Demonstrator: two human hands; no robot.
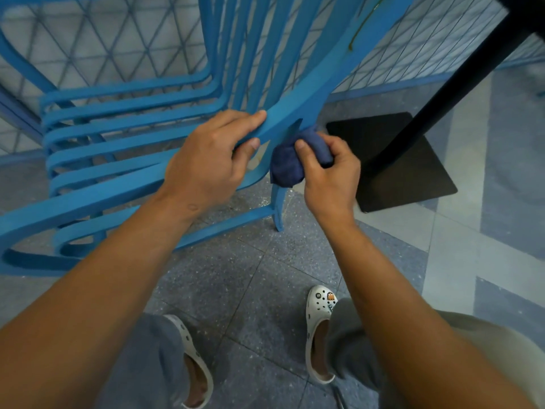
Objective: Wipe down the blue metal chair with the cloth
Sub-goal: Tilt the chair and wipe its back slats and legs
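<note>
Blue slatted metal chair [141,122] stands on the speckled grey tiled floor [236,278], close to a blue wire-mesh fence [97,48] behind it. I read the left hand [206,166] as the brace — its fingers lie along the top of the curved frame strip and the thumb curls under, gripping it. The right hand [327,169] holds a bunched dark blue cloth [290,160], thumb and fingers curled round it, pressed against the frame where the strip meets the rear leg.

Risks as I judge them: the wad is tight, so little fabric meets metal and the inner faces of the joint may be skipped. A brownish streak high on the back slat [361,28] could be missed while work stays low. A hard push might scoot the chair on the tile if the bracing grip slackens. The black table post [442,95] on its dark square base plate [392,160] stands near the right elbow's path — a wide stroke could knock it.

Writing: the white perforated clogs [320,329] carry small charms; one round one seems to show an "m", otherwise nothing legible.
</note>
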